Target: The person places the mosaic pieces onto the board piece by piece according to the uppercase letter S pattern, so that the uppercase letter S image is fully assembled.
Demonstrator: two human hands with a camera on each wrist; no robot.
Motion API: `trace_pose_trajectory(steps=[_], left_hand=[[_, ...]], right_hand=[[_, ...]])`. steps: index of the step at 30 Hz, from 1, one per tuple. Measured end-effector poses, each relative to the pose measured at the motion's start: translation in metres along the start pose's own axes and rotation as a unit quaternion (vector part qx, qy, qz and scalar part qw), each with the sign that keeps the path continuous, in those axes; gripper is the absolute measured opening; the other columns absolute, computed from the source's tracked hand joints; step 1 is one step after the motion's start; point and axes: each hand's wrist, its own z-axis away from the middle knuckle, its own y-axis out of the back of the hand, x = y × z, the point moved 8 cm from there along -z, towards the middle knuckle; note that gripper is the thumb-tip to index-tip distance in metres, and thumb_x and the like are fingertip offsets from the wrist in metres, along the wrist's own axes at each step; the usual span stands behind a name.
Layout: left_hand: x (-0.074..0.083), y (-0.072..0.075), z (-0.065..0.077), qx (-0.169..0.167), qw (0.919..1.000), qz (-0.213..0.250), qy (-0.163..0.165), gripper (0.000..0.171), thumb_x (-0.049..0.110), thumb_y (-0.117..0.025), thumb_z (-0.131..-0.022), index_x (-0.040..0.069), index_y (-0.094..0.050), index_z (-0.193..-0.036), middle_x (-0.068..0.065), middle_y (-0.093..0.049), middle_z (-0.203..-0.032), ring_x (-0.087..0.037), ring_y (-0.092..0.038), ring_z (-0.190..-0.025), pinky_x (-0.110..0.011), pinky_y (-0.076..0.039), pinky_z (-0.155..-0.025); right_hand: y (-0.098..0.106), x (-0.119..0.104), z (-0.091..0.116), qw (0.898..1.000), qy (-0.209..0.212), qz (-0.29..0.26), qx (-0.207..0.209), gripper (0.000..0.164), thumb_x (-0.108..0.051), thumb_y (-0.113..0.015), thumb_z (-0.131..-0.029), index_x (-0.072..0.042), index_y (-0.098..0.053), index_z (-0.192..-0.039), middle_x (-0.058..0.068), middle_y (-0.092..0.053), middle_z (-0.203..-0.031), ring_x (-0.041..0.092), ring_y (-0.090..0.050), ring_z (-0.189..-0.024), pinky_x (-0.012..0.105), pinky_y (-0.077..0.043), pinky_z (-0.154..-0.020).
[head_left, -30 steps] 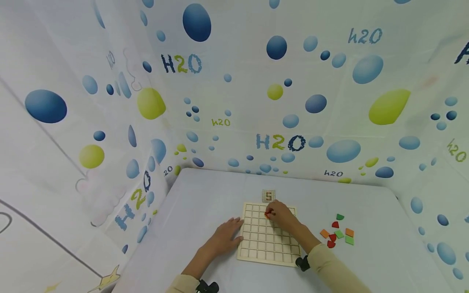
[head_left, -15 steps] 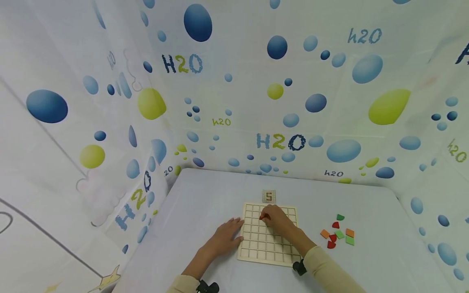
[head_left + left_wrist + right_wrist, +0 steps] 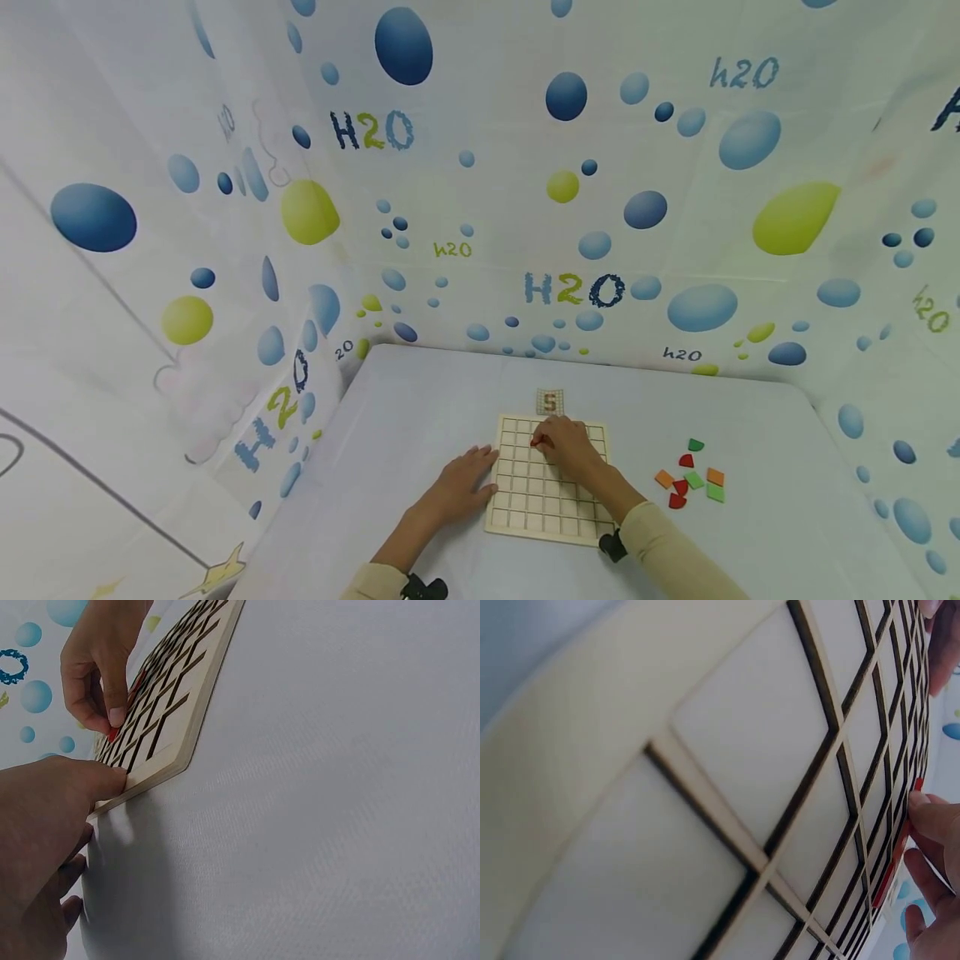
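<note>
A light wooden grid board point(image 3: 525, 502) lies on the table. My right hand point(image 3: 570, 450) pinches a small red piece point(image 3: 534, 443) between thumb and fingertips, close over a cell in the board's upper part. The right wrist view shows this red piece point(image 3: 919, 783) at the thumb tip, and another red piece point(image 3: 885, 885) in the grid behind the fingers. My left hand point(image 3: 459, 486) rests at the board's left edge with fingers extended. In the left wrist view its thumb point(image 3: 109, 780) touches the board's rim, while the other fingers lie beside the board.
Right of the board lie several loose flat pieces: red point(image 3: 677, 501), orange point(image 3: 663, 478), light green point(image 3: 716, 493) and a dark green one point(image 3: 696, 445). A small gridded card point(image 3: 550, 402) with a 5-like figure lies behind the board. Printed curtains surround the white table point(image 3: 420, 400).
My right hand has shifted slightly left and nearer over the board with the red piece, then stayed almost still. The left hand has kept its place at the board's edge.
</note>
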Motion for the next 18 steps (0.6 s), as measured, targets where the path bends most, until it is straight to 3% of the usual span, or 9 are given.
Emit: trace_pose_trajectory(steps=[10, 18], left_hand=[[0.0027, 0.0016, -0.0041, 0.002, 1.0000, -0.005, 0.001, 0.061, 0.031, -0.064, -0.105, 0.007, -0.047, -0.158, -0.016, -0.049, -0.162, -0.039, -0.042, -0.152, -0.059, -0.038, -0.122], [0.0040, 0.0006, -0.0085, 0.000, 0.9999, 0.009, 0.009, 0.061, 0.032, -0.064, -0.105, 0.008, -0.047, -0.159, -0.015, -0.048, -0.163, -0.039, -0.041, -0.153, -0.059, -0.037, -0.123]], right_hand=[[0.0015, 0.0083, -0.0051, 1.000, -0.014, -0.003, -0.009, 0.005, -0.015, -0.077, -0.097, -0.019, -0.074, -0.099, -0.004, -0.067, -0.102, 0.028, -0.061, -0.105, 0.063, -0.043, -0.096], [0.0054, 0.0081, -0.0083, 1.000, 0.011, 0.025, 0.000, 0.008, -0.013, -0.079, -0.095, -0.018, -0.074, -0.099, -0.004, -0.068, -0.099, 0.026, -0.062, -0.099, 0.064, -0.047, -0.092]])
